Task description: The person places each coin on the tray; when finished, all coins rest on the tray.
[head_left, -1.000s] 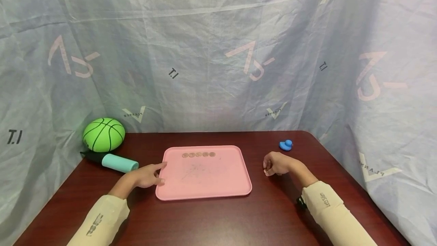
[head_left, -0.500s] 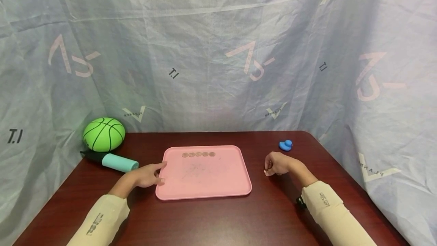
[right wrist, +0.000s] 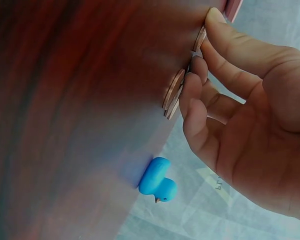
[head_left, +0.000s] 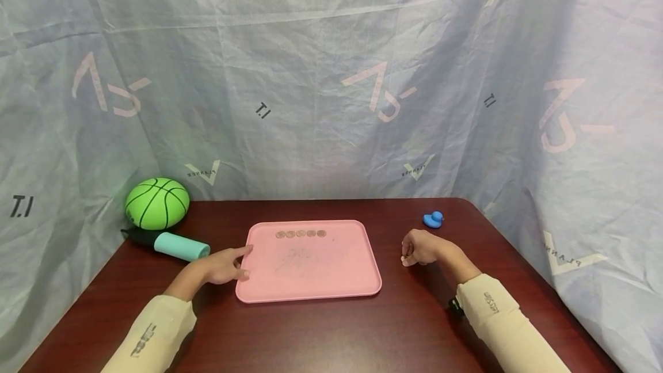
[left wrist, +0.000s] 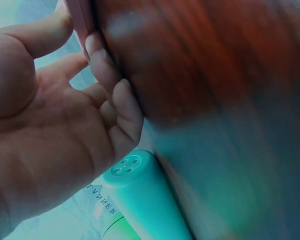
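A pink tray (head_left: 311, 286) lies on the dark wooden table, with a row of several coins (head_left: 301, 234) along its far side. My left hand (head_left: 225, 266) holds the tray's left edge. Its thumb and index fingertips lie on the rim, and the other fingers curl at the edge in the left wrist view. Right of the tray, my right hand (head_left: 422, 247) is low over the table. Between thumb and index finger it pinches a coin (right wrist: 200, 38), edge-on in the right wrist view. More coins (right wrist: 173, 91) lie on the table beside its curled fingers, hidden by the hand in the head view.
A blue rubber duck (head_left: 433, 220) sits beyond my right hand. At the left stand a green basketball (head_left: 157, 204) and, in front of it, a turquoise cylinder with a black end (head_left: 181, 246) lying on its side. A grey printed curtain (head_left: 311, 148) hangs behind the table (head_left: 321, 338).
My right hand has shifted very slightly, its fingertips drawing a little to the right. My left hand, the tray and the row of coins have stayed put.
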The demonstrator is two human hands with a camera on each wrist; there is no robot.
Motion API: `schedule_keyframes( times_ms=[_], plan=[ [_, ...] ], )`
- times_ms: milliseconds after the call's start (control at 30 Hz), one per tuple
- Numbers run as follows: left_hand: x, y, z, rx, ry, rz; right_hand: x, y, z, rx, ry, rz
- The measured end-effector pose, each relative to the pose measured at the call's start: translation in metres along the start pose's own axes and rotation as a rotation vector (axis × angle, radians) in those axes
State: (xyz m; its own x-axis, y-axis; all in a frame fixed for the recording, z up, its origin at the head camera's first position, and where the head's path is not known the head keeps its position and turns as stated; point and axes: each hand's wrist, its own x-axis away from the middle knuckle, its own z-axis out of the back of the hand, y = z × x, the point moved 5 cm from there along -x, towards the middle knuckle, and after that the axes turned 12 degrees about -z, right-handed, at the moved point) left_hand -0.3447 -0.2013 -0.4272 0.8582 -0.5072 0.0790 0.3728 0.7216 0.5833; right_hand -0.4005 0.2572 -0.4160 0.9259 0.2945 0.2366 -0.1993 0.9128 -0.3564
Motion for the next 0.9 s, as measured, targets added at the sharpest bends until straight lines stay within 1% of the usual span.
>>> schedule_keyframes(
  times_ms=[100,233,333,500,600,767,900],
  plan=[
    [-0.0001,0.0006,-0.0002,0.0,-0.002,0.002,0.0,0.001,-0.0015,0.028,-0.006,0.002],
    [-0.0002,0.0017,0.0003,-0.004,-0.008,-0.007,0.0009,0.0003,-0.0011,0.071,0.006,0.035],
    [-0.0003,0.0019,0.0008,-0.004,-0.012,-0.011,0.001,-0.001,0.0008,0.088,0.039,0.055],
    [-0.0008,0.0007,0.0004,0.0,-0.011,-0.002,-0.0002,0.0005,0.0014,0.052,0.076,0.004],
    [-0.0008,-0.0001,-0.0004,0.003,-0.016,0.008,0.0002,0.0019,0.0003,0.033,0.083,-0.009],
    [-0.0005,0.0,0.0002,0.01,-0.015,0.01,0.0009,0.0015,0.0008,-0.003,0.104,0.014],
    [-0.0006,-0.0001,0.0002,0.009,-0.014,0.01,0.0021,-0.0012,0.0005,-0.009,0.089,0.053]
  ],
)
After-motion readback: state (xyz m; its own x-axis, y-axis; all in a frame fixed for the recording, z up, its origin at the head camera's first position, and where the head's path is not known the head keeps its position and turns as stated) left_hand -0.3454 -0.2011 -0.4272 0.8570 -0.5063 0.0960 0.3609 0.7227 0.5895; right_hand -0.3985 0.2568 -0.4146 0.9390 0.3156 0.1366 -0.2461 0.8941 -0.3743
